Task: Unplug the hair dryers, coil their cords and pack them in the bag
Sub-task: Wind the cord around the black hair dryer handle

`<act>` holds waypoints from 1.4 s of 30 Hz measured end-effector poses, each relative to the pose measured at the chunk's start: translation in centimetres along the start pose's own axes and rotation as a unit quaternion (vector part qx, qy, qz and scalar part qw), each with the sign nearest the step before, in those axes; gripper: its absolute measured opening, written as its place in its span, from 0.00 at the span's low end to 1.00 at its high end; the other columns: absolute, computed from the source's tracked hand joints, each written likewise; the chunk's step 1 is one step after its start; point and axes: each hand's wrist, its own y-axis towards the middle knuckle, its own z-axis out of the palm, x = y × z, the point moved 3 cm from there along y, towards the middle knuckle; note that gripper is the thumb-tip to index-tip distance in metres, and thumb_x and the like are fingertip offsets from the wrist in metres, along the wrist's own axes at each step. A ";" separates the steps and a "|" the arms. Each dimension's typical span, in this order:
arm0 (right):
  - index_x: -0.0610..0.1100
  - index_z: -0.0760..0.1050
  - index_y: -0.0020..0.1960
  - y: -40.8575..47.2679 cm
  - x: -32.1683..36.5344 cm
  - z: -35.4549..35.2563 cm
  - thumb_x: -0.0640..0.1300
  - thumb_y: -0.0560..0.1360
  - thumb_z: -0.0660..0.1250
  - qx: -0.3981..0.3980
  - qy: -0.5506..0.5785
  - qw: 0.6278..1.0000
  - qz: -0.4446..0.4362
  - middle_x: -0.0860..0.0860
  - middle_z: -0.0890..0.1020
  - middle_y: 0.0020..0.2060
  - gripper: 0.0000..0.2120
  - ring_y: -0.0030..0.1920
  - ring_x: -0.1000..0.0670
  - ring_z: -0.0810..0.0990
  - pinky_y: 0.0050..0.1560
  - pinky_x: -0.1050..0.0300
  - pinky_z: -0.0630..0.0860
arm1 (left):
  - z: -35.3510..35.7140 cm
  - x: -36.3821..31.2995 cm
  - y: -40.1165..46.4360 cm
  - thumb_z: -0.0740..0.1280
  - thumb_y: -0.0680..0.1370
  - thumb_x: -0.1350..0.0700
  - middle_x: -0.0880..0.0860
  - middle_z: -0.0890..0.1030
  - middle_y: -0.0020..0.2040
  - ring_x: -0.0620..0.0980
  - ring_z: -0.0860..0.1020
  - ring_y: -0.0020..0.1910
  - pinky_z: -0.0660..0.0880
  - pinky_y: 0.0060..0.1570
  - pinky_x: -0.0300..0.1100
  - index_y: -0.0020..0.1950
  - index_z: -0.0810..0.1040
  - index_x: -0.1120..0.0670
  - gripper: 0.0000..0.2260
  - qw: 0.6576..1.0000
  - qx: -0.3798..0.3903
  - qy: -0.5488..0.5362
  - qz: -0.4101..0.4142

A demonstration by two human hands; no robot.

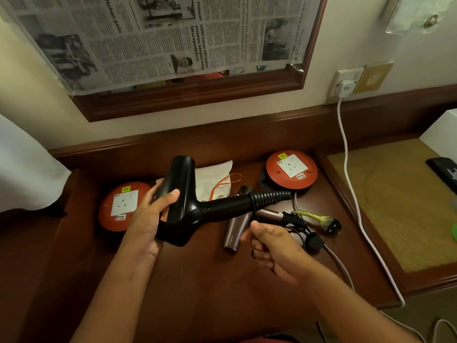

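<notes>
My left hand [150,219] grips the body of a black hair dryer [188,206], held above the wooden desk with its handle pointing right. My right hand [269,246] is curled round the dryer's black cord, just below the handle's ribbed end. The cord's black plug [314,241] lies on the desk beside that hand. Under the black dryer lies a mauve hair dryer [235,231]; its plug [333,225] rests on the desk near a green-wrapped cord piece. A white cloth bag [212,179] with an orange drawstring lies flat behind the dryers.
Two round orange socket reels sit on the desk, one at the left [121,206] and one at the right [291,170]. A white charger [345,88] is plugged into the wall socket, its white cable trailing down over the desk's right edge. A dark phone [445,172] lies far right.
</notes>
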 end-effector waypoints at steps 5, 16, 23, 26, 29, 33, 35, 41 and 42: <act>0.36 0.77 0.49 1.2 -0.5 -0.3 0.43 0.81 0.56 -0.013 0.031 0.999 -0.035 0.50 0.69 0.31 0.15 0.27 0.55 0.64 0.26 0.63 0.62 | 0.0 -0.1 0.1 0.72 0.64 0.51 0.56 0.80 0.58 0.56 0.82 0.51 0.80 0.38 0.44 0.66 0.73 0.47 0.29 1.000 0.017 0.002 -0.012; 0.43 0.75 0.42 2.7 -0.2 -1.8 0.49 0.79 0.59 -0.048 -0.074 0.995 -0.042 0.51 0.62 0.25 0.13 0.21 0.56 0.58 0.22 0.63 0.55 | -0.9 0.1 1.0 0.73 0.66 0.51 0.56 0.82 0.56 0.55 0.83 0.48 0.79 0.43 0.48 0.63 0.77 0.46 0.25 0.999 0.043 -0.003 -0.033; 0.38 0.79 0.54 2.8 1.1 -2.9 0.44 0.78 0.61 0.041 -0.078 0.995 -0.045 0.50 0.68 0.31 0.12 0.30 0.52 0.64 0.34 0.55 0.63 | -0.9 0.0 0.9 0.71 0.68 0.52 0.58 0.81 0.56 0.54 0.83 0.44 0.81 0.38 0.45 0.66 0.76 0.50 0.25 0.994 0.093 0.000 -0.052; 0.43 0.82 0.51 2.9 1.9 -3.6 0.44 0.78 0.63 0.032 -0.157 0.986 -0.036 0.52 0.71 0.30 0.09 0.31 0.54 0.69 0.37 0.56 0.68 | -0.9 -0.2 0.7 0.70 0.69 0.52 0.59 0.81 0.56 0.55 0.83 0.44 0.81 0.38 0.45 0.66 0.75 0.50 0.25 0.992 0.114 0.008 -0.057; 0.54 0.80 0.39 3.1 2.9 -3.9 0.42 0.79 0.62 0.022 -0.308 0.951 -0.004 0.54 0.74 0.32 0.14 0.30 0.57 0.69 0.37 0.57 0.68 | -1.1 -0.4 0.6 0.68 0.70 0.52 0.58 0.83 0.51 0.53 0.84 0.41 0.81 0.35 0.43 0.65 0.75 0.52 0.23 0.989 0.131 0.008 -0.066; 0.52 0.73 0.39 3.0 4.9 -4.2 0.40 0.78 0.63 0.045 -0.398 0.916 0.006 0.58 0.76 0.31 0.11 0.33 0.61 0.73 0.35 0.69 0.71 | -1.4 -0.6 0.7 0.68 0.71 0.51 0.57 0.83 0.49 0.53 0.84 0.40 0.80 0.35 0.43 0.66 0.75 0.52 0.23 0.985 0.155 0.043 -0.069; 0.43 0.75 0.35 2.9 6.4 -4.4 0.33 0.75 0.65 0.060 -0.432 0.899 -0.051 0.57 0.76 0.27 0.11 0.29 0.61 0.73 0.35 0.66 0.70 | -1.5 -1.0 0.8 0.69 0.71 0.51 0.58 0.83 0.51 0.53 0.83 0.42 0.81 0.38 0.45 0.66 0.75 0.49 0.23 0.984 0.159 0.059 -0.054; 0.45 0.80 0.40 4.5 9.4 -4.4 0.43 0.76 0.67 0.083 -0.510 0.856 -0.024 0.53 0.79 0.32 0.07 0.32 0.58 0.76 0.36 0.63 0.73 | -1.6 -1.4 1.0 0.74 0.67 0.47 0.58 0.79 0.63 0.56 0.81 0.55 0.76 0.54 0.51 0.69 0.72 0.43 0.30 0.969 0.217 0.106 -0.043; 0.44 0.80 0.43 4.5 9.8 -4.3 0.45 0.77 0.67 0.089 -0.512 0.854 -0.017 0.53 0.79 0.33 0.07 0.33 0.57 0.76 0.36 0.63 0.73 | -1.4 -1.3 0.9 0.74 0.67 0.47 0.57 0.78 0.64 0.56 0.80 0.57 0.76 0.56 0.52 0.69 0.72 0.43 0.31 0.966 0.226 0.113 -0.045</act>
